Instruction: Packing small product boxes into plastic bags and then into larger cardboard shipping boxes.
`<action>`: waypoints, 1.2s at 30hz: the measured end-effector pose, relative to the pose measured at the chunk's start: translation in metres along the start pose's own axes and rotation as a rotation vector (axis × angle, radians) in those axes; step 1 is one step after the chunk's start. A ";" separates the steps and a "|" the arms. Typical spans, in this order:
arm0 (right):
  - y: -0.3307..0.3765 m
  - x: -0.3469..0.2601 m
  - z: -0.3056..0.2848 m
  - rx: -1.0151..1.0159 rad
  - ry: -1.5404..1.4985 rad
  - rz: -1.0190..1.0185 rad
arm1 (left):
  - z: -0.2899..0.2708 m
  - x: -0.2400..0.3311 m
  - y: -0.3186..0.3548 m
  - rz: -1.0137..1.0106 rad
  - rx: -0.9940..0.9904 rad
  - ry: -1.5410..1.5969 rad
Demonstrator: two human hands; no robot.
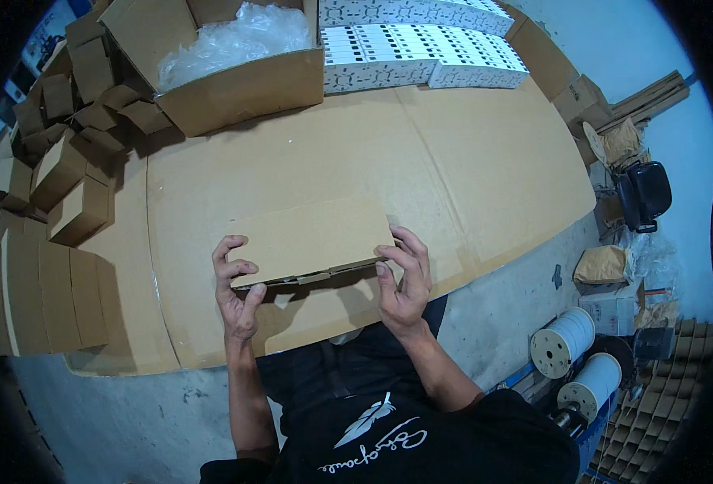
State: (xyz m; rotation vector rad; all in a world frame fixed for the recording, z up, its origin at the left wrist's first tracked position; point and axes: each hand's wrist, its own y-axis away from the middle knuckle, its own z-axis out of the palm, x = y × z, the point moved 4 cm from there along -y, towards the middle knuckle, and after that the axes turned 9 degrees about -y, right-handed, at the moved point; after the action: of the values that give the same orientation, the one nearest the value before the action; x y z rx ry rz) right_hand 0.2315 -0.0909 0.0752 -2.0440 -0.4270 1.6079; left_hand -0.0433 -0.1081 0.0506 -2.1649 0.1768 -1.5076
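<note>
A flat brown cardboard box is held between my two hands, just over the near part of the cardboard-covered table. My left hand grips its left end, thumb at the front edge and fingers over the top corner. At the right end, my right hand has its fingers curled on the top and side, with the thumb at the front edge. Along that front edge runs a dark gap with a small tab in the middle. The inside of the box cannot be seen.
A large open carton with clear plastic bags stands at the back. Right of it are stacked white printed boxes. Brown boxes line the left side. Cable spools and a black chair stand beyond the table's right edge.
</note>
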 end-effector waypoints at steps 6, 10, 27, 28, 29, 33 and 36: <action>-0.002 0.004 -0.001 0.044 -0.047 -0.024 | 0.001 0.000 0.001 -0.008 0.002 0.020; -0.007 0.004 -0.002 0.022 -0.100 -0.017 | 0.000 0.000 0.000 0.014 -0.009 0.015; -0.007 -0.017 0.027 -0.246 0.188 -0.250 | -0.002 -0.001 0.001 0.039 -0.045 0.038; -0.007 -0.017 0.027 -0.226 0.182 -0.256 | -0.002 -0.001 0.001 0.029 -0.058 0.056; -0.006 -0.016 0.027 -0.206 0.177 -0.261 | -0.003 0.000 0.000 0.029 -0.055 0.054; -0.003 -0.015 0.030 -0.174 0.158 -0.270 | -0.006 0.003 -0.001 -0.041 -0.108 0.101; -0.002 -0.014 0.029 -0.189 0.184 -0.283 | -0.008 0.004 -0.003 -0.066 -0.146 0.089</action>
State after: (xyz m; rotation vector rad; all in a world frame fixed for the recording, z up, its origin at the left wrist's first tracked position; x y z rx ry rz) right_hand 0.2004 -0.0917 0.0826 -2.1326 -0.7859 1.2414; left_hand -0.0492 -0.1095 0.0569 -2.2374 0.2547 -1.6772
